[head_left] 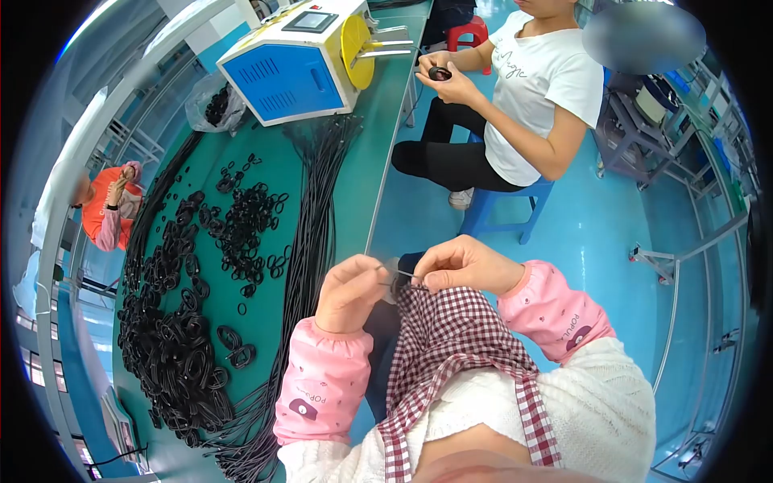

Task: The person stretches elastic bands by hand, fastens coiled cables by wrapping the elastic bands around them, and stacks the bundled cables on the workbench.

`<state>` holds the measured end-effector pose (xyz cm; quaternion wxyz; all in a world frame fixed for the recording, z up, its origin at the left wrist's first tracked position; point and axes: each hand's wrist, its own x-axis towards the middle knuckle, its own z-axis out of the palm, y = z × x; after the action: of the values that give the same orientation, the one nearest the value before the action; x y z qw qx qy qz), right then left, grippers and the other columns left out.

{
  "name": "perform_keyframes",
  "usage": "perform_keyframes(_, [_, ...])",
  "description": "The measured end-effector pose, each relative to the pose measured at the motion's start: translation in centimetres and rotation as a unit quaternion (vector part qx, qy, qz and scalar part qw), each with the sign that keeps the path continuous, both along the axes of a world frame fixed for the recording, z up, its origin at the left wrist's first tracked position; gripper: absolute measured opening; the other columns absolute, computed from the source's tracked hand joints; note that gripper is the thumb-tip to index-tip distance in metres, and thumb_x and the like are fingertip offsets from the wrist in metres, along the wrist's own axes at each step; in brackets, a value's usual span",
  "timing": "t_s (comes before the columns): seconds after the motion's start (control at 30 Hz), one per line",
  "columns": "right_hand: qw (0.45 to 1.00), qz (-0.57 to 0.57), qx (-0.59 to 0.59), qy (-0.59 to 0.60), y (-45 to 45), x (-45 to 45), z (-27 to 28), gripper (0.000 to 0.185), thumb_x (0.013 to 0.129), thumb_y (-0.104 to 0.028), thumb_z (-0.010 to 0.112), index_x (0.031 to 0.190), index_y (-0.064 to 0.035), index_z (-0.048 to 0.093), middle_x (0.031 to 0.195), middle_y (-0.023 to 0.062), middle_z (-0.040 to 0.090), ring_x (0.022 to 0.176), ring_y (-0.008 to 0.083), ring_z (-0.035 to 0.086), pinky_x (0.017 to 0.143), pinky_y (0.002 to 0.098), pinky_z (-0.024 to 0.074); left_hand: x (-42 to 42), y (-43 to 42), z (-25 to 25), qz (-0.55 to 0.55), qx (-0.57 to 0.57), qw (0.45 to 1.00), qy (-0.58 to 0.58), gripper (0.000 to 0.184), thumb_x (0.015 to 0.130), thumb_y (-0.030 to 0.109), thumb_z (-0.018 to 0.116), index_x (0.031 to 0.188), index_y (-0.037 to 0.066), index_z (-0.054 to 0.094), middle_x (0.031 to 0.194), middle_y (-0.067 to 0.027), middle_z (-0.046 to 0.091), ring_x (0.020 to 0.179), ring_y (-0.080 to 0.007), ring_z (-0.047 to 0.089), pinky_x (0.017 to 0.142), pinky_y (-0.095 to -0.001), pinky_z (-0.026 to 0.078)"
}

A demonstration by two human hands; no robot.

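In front of my checked apron, my left hand (348, 295) pinches one side of a thin dark cable (399, 273). My right hand (467, 266) has its fingertips closed on the other side of it, a short span away. The cable's ends are too small to make out. To the left of my hands, a long bundle of black cables (316, 217) lies along the green table (353, 201). Beyond that bundle are a large heap of coiled black cables (173, 354) and a looser pile of small black rings (248, 221).
A blue and white machine (282, 76) with a yellow disc (357, 51) stands on the table, beside a plastic bag (216, 106) of black parts. Across the corner, a person in a white shirt (535, 80) sits on a blue stool (515, 201). Another person in orange (105, 205) is at far left.
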<state>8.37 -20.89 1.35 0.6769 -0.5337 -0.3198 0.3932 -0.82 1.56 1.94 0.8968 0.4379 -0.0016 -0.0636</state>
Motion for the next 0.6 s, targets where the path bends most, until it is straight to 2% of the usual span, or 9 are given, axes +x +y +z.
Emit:
perform_keyframes(0.1, [1.0,0.02,-0.005,0.007,-1.0,0.1,0.4,0.018,0.09,-0.01,0.067,0.104,0.0011,0.069,0.094,0.0046,0.069,0.083,0.0082,0.062,0.079,0.0229,0.05,0.7,-0.8,-0.8,-0.013,0.027,0.994,-0.109,0.015,0.087,0.013,0.066,0.084,0.0,0.061,0.079,-0.0036,0.054,0.08,-0.0151,0.042,0.07,-0.0282,0.035])
perform_keyframes(0.13, [1.0,0.02,-0.022,-0.003,-1.2,0.0,0.7,0.018,0.089,-0.01,0.068,0.102,0.0016,0.069,0.093,0.0055,0.07,0.083,0.0086,0.062,0.078,0.0235,0.0503,0.7,-0.9,-0.4,-0.024,0.021,0.994,-0.102,0.013,0.086,0.012,0.067,0.081,0.0,0.061,0.076,-0.0031,0.053,0.083,-0.0172,0.042,0.076,-0.0314,0.034])
perform_keyframes(0.23, [0.998,0.03,-0.048,-0.008,-1.1,-0.2,0.5,0.018,0.089,-0.011,0.068,0.101,0.0023,0.069,0.093,0.0057,0.07,0.083,0.0089,0.063,0.078,0.0236,0.0504,0.5,-0.7,-1.2,-0.035,-0.006,0.997,-0.07,0.012,0.086,0.011,0.065,0.08,0.001,0.06,0.07,-0.0022,0.051,0.071,-0.0154,0.042,0.068,-0.0297,0.034])
perform_keyframes(0.33, [0.999,0.004,-0.036,0.027,-1.1,-0.1,0.1,0.019,0.09,-0.015,0.067,0.099,0.0016,0.068,0.091,0.004,0.069,0.082,0.008,0.062,0.077,0.0228,0.0501,0.6,-0.6,-2.1,0.014,-0.033,0.999,-0.027,0.012,0.087,0.011,0.064,0.08,0.002,0.06,0.068,-0.0015,0.05,0.064,-0.0135,0.041,0.064,-0.0289,0.033])
perform_keyframes(0.53, [0.995,-0.072,-0.059,-0.019,-0.8,-0.7,0.0,0.018,0.092,-0.018,0.066,0.092,-0.0003,0.066,0.083,-0.0019,0.063,0.077,0.0038,0.056,0.07,0.02,0.0461,-0.5,0.6,-3.3,0.055,0.063,0.996,-0.014,0.013,0.089,0.012,0.062,0.086,-0.001,0.063,0.062,-0.0006,0.05,0.053,-0.0084,0.038,0.056,-0.0259,0.031])
perform_keyframes(0.6, [0.984,-0.113,-0.101,-0.093,0.1,-0.8,0.1,0.018,0.092,-0.018,0.065,0.089,-0.0003,0.064,0.081,-0.0026,0.06,0.075,0.0035,0.052,0.067,0.02,0.0418,-0.6,0.9,-3.2,0.1,0.106,0.989,-0.005,0.013,0.09,0.011,0.061,0.086,-0.002,0.062,0.06,0.0003,0.049,0.05,-0.0064,0.037,0.052,-0.0234,0.028])
